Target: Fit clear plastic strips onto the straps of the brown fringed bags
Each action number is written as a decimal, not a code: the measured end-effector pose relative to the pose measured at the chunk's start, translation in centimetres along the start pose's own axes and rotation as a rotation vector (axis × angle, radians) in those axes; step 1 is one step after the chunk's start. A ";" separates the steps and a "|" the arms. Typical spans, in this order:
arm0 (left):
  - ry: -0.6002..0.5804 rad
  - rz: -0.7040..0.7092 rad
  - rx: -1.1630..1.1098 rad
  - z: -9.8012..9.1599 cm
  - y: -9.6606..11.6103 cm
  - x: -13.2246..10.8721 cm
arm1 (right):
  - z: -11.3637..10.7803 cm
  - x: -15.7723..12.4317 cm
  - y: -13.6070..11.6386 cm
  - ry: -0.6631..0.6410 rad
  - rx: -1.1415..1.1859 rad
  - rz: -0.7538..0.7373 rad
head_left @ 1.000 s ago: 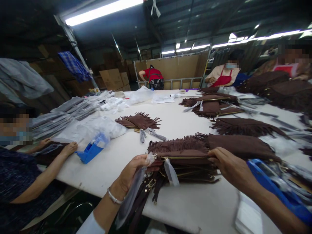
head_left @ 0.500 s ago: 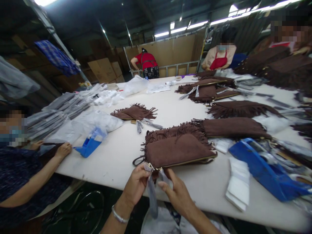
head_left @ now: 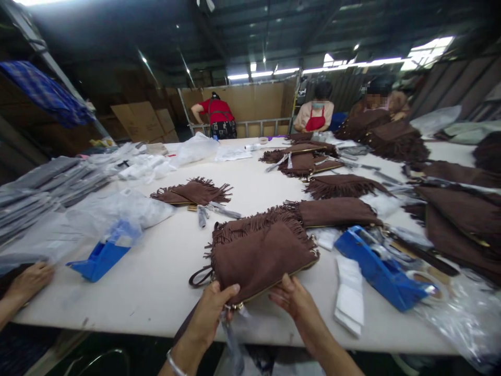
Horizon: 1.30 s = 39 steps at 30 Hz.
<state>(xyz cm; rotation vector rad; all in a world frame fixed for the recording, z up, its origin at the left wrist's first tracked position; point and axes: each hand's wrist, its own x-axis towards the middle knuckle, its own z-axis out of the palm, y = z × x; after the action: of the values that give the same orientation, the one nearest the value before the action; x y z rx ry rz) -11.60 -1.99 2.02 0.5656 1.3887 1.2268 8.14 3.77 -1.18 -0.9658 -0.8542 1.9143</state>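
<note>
A brown fringed bag (head_left: 262, 258) lies on the white table in front of me, its gold zipper edge toward me. My left hand (head_left: 209, 316) grips the bag's near left corner, thumb on top, beside the metal strap rings. From that corner a strap wrapped in grey plastic (head_left: 231, 339) hangs over the table edge. My right hand (head_left: 297, 305) pinches the zipper edge further right, with the thumb above and the fingers partly below it. Just behind lies a second brown bag (head_left: 338, 211) with fringe.
A blue tape dispenser (head_left: 383, 271) and a stack of white folded sheets (head_left: 349, 295) are at the right. Another blue dispenser (head_left: 104, 256) stands left, near plastic bags (head_left: 121, 209). A co-worker's hand (head_left: 29, 284) is at the left edge. More brown bags (head_left: 462, 219) lie right.
Both hands have moved from the plastic-wrapped strap at the bag's corner onto the bag itself. The right hand has shifted right along the zipper edge. The view has turned right.
</note>
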 end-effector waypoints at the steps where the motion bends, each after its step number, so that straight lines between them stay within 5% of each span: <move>1: -0.046 0.012 0.052 0.0 -0.3 -0.5 | -0.7 0.4 -1.1 0.097 0.105 0.021; 4: -0.129 -0.017 0.170 -0.5 -2.1 -1.9 | -1.5 1.7 -2.6 0.264 0.320 0.087; 11: -0.073 -0.101 0.212 -1.7 -6.0 -2.5 | -0.4 4.4 -0.2 0.378 0.469 0.131; 19: 0.012 -0.216 -0.197 -0.7 -3.7 -3.9 | 1.2 4.6 -2.1 0.382 0.346 -0.079; 25: -0.075 -0.168 -0.209 -1.9 -2.7 -3.0 | 2.5 6.2 -2.6 0.344 0.346 -0.099; 31: 0.034 -0.181 -0.278 -1.7 -3.0 -1.5 | 3.1 7.1 -1.9 0.396 0.302 -0.128; 39: -0.035 -0.196 -0.378 -2.4 -1.4 -0.6 | 2.9 6.7 -2.7 0.314 0.250 0.092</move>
<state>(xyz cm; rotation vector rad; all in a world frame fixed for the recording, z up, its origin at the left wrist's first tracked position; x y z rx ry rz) -13.20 -3.83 0.60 0.1822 1.1159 1.2706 4.07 10.22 0.39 -1.1264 -0.3849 1.8275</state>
